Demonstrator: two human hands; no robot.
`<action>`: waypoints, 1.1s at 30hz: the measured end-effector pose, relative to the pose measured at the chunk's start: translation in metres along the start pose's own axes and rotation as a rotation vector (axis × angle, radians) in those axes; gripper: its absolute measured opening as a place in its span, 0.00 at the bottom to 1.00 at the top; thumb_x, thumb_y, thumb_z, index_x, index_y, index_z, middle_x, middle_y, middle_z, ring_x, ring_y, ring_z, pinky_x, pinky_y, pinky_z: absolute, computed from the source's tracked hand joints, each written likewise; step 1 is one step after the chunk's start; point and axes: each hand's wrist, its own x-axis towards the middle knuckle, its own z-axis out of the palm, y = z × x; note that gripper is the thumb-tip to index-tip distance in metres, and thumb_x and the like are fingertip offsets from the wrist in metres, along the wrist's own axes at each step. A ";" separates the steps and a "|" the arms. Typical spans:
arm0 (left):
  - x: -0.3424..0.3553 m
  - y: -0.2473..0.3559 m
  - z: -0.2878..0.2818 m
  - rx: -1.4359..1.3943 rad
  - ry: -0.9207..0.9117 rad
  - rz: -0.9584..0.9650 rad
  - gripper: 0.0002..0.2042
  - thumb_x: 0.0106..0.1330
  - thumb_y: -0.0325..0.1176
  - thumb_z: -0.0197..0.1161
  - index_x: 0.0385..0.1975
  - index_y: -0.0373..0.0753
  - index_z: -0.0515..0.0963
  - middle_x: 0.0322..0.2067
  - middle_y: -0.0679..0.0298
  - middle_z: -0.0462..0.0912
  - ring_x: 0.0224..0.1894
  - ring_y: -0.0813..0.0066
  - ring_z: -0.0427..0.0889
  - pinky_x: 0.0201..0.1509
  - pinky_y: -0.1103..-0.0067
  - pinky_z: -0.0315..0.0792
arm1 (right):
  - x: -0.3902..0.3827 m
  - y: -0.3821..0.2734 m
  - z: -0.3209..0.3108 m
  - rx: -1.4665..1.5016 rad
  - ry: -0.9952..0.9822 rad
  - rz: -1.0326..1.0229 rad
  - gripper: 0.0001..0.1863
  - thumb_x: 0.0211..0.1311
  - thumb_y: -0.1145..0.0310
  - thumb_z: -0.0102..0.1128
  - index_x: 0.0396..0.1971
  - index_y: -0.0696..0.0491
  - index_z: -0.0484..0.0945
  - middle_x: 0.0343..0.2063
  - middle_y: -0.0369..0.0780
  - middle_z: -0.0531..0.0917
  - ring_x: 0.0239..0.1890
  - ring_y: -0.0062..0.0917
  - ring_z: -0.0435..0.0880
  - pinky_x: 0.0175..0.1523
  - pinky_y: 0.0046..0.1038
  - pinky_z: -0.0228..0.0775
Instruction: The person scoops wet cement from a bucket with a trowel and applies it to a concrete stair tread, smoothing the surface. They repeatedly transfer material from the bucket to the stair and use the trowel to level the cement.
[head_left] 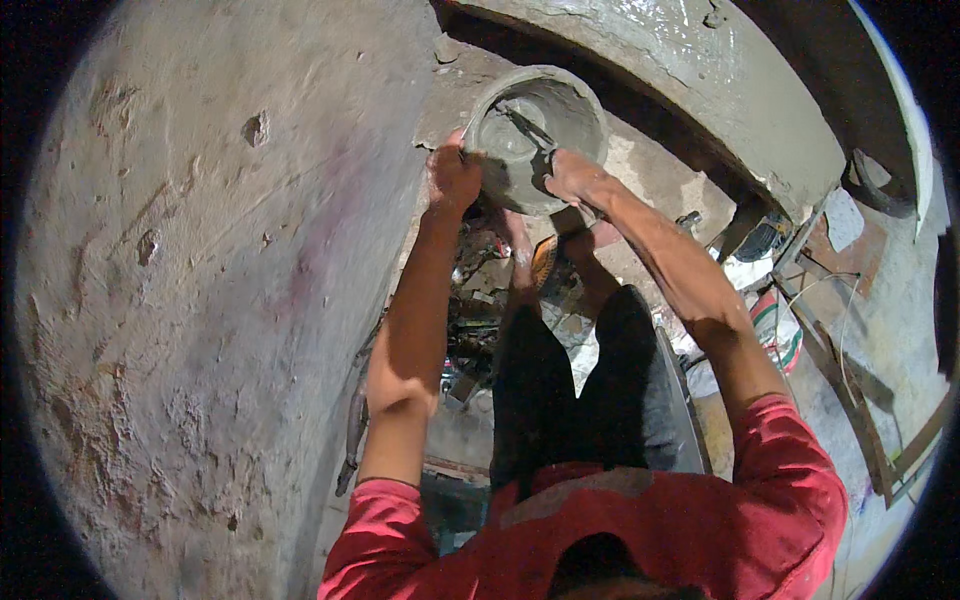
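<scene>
Bucket (582,112), right of the rough wall (210,290), likely stiff and weighty, best held by its rim, where the left hand (455,177) grips; right hand (575,178), farther from the wall, wraps a trowel-like tool (529,128)

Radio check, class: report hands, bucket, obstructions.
Left hand grips rim of bucket. Right hand holding dark tool inside. Bucket interior smeared grey. Floor clutter near legs.

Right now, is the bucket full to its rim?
The bucket is not full: its grey-smeared inner wall shows below the rim. How much lies inside, I cannot tell.
</scene>
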 end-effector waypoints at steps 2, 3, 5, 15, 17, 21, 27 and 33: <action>0.003 0.009 0.004 -0.008 0.093 0.093 0.22 0.57 0.36 0.73 0.53 0.40 0.79 0.41 0.47 0.86 0.46 0.42 0.84 0.51 0.56 0.77 | -0.004 0.002 -0.002 -0.181 -0.029 -0.074 0.13 0.55 0.63 0.64 0.31 0.58 0.86 0.32 0.54 0.87 0.39 0.44 0.90 0.46 0.40 0.81; 0.004 0.014 0.004 -0.042 0.088 0.100 0.22 0.57 0.35 0.72 0.53 0.41 0.79 0.41 0.47 0.86 0.46 0.42 0.84 0.51 0.56 0.77 | -0.006 0.003 -0.002 -0.241 0.006 -0.162 0.13 0.54 0.63 0.64 0.31 0.59 0.86 0.32 0.55 0.87 0.39 0.44 0.89 0.46 0.40 0.81; 0.003 0.014 -0.005 -0.102 0.109 0.152 0.22 0.58 0.34 0.72 0.53 0.42 0.79 0.42 0.47 0.86 0.46 0.43 0.84 0.51 0.57 0.77 | -0.012 0.003 0.000 -0.333 0.107 -0.388 0.14 0.54 0.63 0.65 0.32 0.61 0.86 0.32 0.55 0.87 0.40 0.44 0.89 0.47 0.39 0.81; 0.001 0.011 0.004 -0.062 0.072 0.216 0.21 0.60 0.33 0.69 0.55 0.42 0.79 0.45 0.45 0.84 0.50 0.43 0.83 0.54 0.59 0.76 | -0.035 0.036 -0.026 -0.582 -0.038 -0.212 0.14 0.56 0.68 0.67 0.43 0.56 0.86 0.44 0.50 0.88 0.48 0.44 0.88 0.51 0.41 0.82; 0.001 0.019 0.006 -0.052 0.019 0.107 0.23 0.57 0.25 0.68 0.56 0.39 0.79 0.56 0.46 0.81 0.60 0.44 0.79 0.64 0.61 0.72 | -0.029 0.046 -0.037 -0.533 0.044 -0.228 0.14 0.53 0.68 0.69 0.39 0.58 0.86 0.39 0.52 0.88 0.44 0.44 0.88 0.48 0.40 0.82; 0.000 0.029 0.004 -0.045 0.029 0.199 0.23 0.57 0.25 0.67 0.56 0.39 0.79 0.57 0.46 0.80 0.61 0.44 0.78 0.65 0.60 0.72 | -0.004 0.054 -0.037 -0.473 0.103 -0.252 0.13 0.51 0.66 0.68 0.33 0.60 0.85 0.34 0.52 0.87 0.41 0.45 0.89 0.45 0.43 0.82; 0.001 0.031 0.010 -0.022 0.086 0.294 0.23 0.57 0.26 0.67 0.56 0.39 0.79 0.55 0.45 0.81 0.59 0.44 0.79 0.63 0.59 0.73 | -0.006 0.065 0.002 -0.421 0.096 -0.224 0.11 0.55 0.64 0.67 0.34 0.53 0.88 0.35 0.47 0.89 0.42 0.41 0.90 0.44 0.42 0.83; -0.002 0.046 0.016 0.042 0.077 0.324 0.24 0.56 0.29 0.70 0.56 0.38 0.78 0.53 0.47 0.82 0.57 0.45 0.80 0.59 0.60 0.76 | -0.030 0.081 0.013 -0.317 0.048 -0.195 0.15 0.54 0.62 0.68 0.36 0.57 0.85 0.38 0.50 0.87 0.42 0.46 0.88 0.46 0.45 0.81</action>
